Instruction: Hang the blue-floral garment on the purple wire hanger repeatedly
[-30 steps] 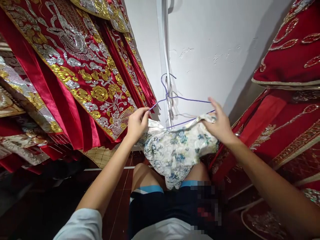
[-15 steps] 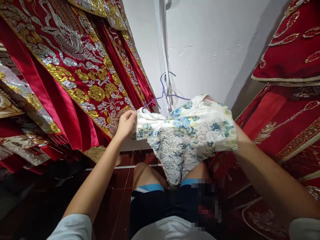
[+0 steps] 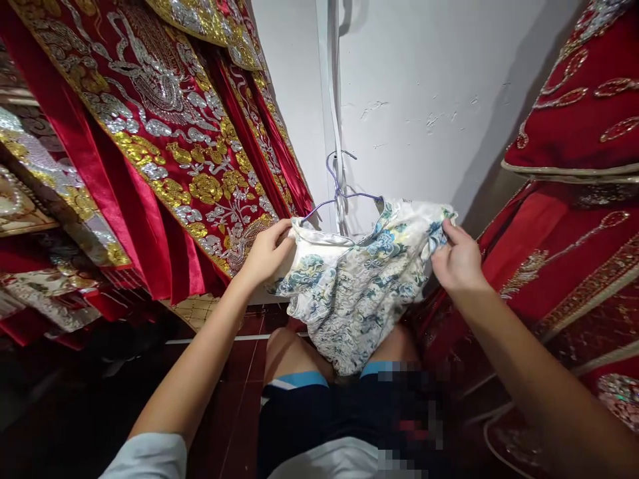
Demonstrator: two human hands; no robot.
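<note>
A white floral blouse (image 3: 357, 286) with blue and green flowers hangs spread in front of my legs. Inside its neckline sits a purple wire hanger (image 3: 339, 193), its hook sticking up above the collar. My left hand (image 3: 269, 251) pinches the blouse's shoulder beside the hanger's left end. At the other side, my right hand (image 3: 456, 256) grips the sleeve edge between thumb and fingers. The hanger's right arm goes under the cloth, and its tip is hidden.
Red garments (image 3: 164, 133) with gold and silver embroidery hang at the left. More red embroidered garments (image 3: 589, 126) hang at the right. Behind the hanger are a white wall (image 3: 409, 86) and a pale vertical strip. Dark red tiles (image 3: 239, 412) cover the floor.
My right hand, hidden behind the cloth before, now shows at the sleeve edge, which is gathered inward. The left hand, hanger and blouse's left shoulder have shifted slightly right in view.
</note>
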